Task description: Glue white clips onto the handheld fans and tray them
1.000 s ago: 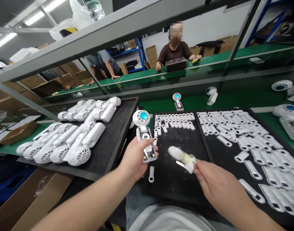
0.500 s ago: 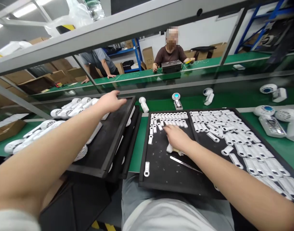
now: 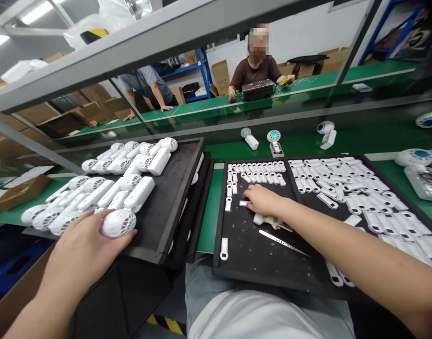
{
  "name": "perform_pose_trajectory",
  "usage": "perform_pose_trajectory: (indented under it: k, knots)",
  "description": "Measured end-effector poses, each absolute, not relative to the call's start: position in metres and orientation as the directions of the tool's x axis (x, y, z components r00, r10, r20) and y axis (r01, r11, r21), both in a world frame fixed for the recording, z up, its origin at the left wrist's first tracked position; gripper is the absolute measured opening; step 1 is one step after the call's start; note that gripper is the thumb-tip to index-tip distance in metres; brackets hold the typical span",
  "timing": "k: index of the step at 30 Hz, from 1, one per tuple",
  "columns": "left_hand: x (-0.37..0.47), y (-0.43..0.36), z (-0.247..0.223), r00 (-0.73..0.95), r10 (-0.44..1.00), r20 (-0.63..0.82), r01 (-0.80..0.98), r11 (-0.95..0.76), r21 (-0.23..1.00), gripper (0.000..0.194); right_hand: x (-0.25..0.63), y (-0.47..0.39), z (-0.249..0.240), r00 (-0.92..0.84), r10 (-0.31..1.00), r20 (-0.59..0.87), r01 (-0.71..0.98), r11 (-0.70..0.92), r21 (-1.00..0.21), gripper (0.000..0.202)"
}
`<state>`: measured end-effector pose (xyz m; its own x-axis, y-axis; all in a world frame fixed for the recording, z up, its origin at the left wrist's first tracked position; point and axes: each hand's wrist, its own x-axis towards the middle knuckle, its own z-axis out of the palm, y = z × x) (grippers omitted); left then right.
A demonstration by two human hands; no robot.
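My left hand (image 3: 79, 247) is wrapped round a white handheld fan (image 3: 118, 223) at the near edge of the left black tray (image 3: 162, 207). Its round, slotted head shows between thumb and fingers. Several more white fans (image 3: 99, 193) lie in rows beyond. Over the right black tray (image 3: 237, 245), my right hand (image 3: 263, 200) pinches a small white cover plate (image 3: 244, 204); the fingertips are partly hidden. Just below that hand lie a white piece with yellowish material (image 3: 268, 220) and silver tweezers (image 3: 282, 242).
Many small white covers (image 3: 329, 179) fill the right tray's far compartments. Fan units (image 3: 275, 141) stand on the green bench (image 3: 223, 150) behind. A grey shelf beam (image 3: 141, 52) crosses above. Across the bench sits a person (image 3: 256, 70); another person (image 3: 145, 87) leans at the left.
My left hand has come back from the far side of the left tray and closed on a fan at its near edge. A cover plate now shows at my right fingertips.
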<state>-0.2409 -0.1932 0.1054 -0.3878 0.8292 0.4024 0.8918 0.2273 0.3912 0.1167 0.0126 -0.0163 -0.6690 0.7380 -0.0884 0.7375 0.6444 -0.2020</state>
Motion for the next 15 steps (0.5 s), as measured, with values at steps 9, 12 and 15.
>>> perform_pose_trajectory:
  k: [9,12,15]
  knots:
    - [-0.173,-0.139,0.134,-0.536,0.77,0.346,0.74,0.232,0.631,0.075,0.135,-0.015,-0.002,-0.503,0.862,0.069,0.778,0.486,-0.398,0.034]
    - [-0.172,-0.137,0.117,-0.356,0.927,0.119,0.866,0.28,0.415,0.075,0.155,-0.041,0.003,-0.356,0.93,0.093,0.686,0.327,-0.65,0.032]
    - [-0.173,-0.156,0.111,-0.354,0.935,-0.012,0.893,0.342,0.292,0.067,0.176,-0.069,-0.004,-0.25,0.968,0.006,0.583,0.155,-0.798,0.036]
